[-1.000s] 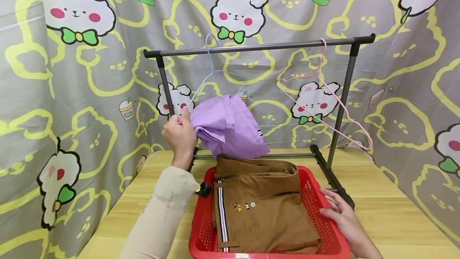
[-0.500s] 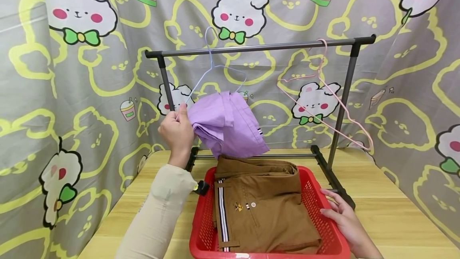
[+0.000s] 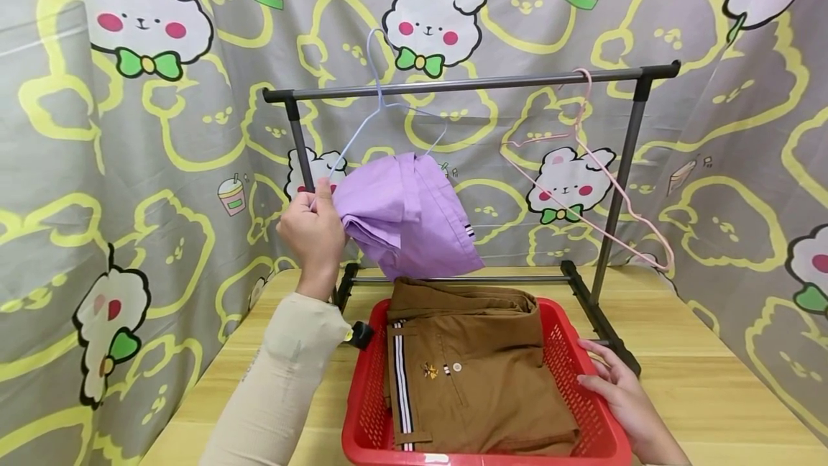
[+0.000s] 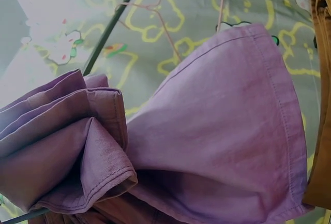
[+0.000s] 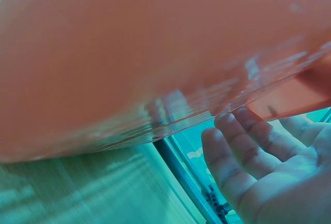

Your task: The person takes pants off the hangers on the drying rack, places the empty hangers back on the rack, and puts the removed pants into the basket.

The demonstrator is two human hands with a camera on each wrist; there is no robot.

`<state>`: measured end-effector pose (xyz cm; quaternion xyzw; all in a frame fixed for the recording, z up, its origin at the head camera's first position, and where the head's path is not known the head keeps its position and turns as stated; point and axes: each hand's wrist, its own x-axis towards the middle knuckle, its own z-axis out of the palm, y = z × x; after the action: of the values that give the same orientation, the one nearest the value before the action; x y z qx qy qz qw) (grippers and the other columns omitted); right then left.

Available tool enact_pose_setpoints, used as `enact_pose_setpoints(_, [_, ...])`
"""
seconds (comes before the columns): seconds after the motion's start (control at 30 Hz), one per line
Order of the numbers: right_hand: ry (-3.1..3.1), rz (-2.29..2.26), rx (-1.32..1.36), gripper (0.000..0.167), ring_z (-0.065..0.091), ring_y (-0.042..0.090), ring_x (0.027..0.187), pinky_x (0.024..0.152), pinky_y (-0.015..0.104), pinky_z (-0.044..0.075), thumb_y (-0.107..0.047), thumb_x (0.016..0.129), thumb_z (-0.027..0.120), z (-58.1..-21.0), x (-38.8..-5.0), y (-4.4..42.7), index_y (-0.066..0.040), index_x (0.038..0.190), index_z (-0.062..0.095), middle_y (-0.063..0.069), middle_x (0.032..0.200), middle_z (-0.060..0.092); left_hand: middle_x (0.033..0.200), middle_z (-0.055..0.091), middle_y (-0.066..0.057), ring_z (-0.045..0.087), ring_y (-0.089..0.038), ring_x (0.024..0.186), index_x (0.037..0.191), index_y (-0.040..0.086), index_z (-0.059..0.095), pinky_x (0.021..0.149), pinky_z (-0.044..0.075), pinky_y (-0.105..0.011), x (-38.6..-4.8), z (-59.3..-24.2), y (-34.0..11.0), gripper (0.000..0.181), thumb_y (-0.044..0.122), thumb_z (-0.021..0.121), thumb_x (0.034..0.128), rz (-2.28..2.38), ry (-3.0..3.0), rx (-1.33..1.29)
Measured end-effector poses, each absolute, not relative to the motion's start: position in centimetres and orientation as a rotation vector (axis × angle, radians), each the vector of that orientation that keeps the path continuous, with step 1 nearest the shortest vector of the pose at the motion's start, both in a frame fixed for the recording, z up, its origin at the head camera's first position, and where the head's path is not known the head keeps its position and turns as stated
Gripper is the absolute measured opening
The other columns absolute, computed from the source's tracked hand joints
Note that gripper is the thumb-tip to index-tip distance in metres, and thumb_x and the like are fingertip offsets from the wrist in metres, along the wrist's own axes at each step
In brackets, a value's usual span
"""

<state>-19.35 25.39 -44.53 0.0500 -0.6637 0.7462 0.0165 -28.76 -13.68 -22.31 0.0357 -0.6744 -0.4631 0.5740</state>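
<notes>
A purple pair of trousers, seen with hemmed legs in the left wrist view, hangs folded over a light blue clothes hanger. My left hand grips the hanger's lower left corner, beside the cloth. The hanger's hook rises above the rack's bar; whether it touches the bar I cannot tell. At the right rim of a red plastic basket, my right hand rests its fingertips. Those fingers look nearly straight in the right wrist view. Folded brown trousers lie in the basket.
The black and grey clothes rack stands on a wooden table behind the basket. From its right part hangs a bare pink hanger. A patterned grey curtain encloses the table at the back and sides.
My left hand has lifted the blue hanger and the purple trousers upward and slightly left, so the hook stands higher over the bar. The right hand and basket have stayed nearly still.
</notes>
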Motion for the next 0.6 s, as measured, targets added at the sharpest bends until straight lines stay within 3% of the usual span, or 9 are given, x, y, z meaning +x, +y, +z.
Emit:
enact_pose_setpoints(0.37, [-2.064, 2.321, 0.136, 0.048, 0.066, 0.020, 0.094, 0.070, 0.047, 0.056, 0.001, 0.095, 0.054, -44.5, -19.3, 25.4, -0.021, 0.136, 0.044, -0.008, 0.109, 0.065, 0.052, 0.042, -0.001, 0.045, -0.024, 0.056, 0.052, 0.016, 0.041, 0.051, 0.027, -0.028, -28.1, -21.5, -13.9, 0.049, 0.030, 0.064, 0.0935, -1.109, -1.557, 0.064])
enact_pose_setpoints(0.6, [-2.054, 2.324, 0.139, 0.046, 0.066, 0.020, 0.094, 0.070, 0.045, 0.057, 0.002, 0.095, 0.053, -44.5, -19.3, 25.4, -0.024, 0.133, 0.047, -0.008, 0.109, 0.065, 0.053, 0.043, -0.002, 0.044, -0.019, 0.055, 0.053, 0.017, 0.042, 0.051, 0.026, -0.026, -27.4, -21.2, -13.8, 0.048, 0.032, 0.063, 0.0938, -1.117, -1.549, 0.050])
